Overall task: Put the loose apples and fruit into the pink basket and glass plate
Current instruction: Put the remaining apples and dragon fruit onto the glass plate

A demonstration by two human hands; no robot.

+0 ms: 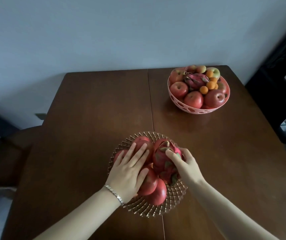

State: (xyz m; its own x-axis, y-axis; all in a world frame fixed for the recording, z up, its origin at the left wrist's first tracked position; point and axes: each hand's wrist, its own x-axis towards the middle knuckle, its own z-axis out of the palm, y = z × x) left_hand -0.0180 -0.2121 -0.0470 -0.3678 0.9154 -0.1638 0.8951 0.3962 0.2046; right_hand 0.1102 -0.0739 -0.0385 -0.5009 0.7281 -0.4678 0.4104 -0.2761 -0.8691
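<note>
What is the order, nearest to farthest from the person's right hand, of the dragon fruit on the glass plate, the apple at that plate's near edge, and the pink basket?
1. Dragon fruit: gripped by the right hand, on the right of the glass plate.
2. Near-edge apple: just left of that wrist.
3. Pink basket: far right of the table.

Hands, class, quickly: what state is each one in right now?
Left hand: open, flat on the apples in the glass plate.
Right hand: closed round the dragon fruit.
</note>
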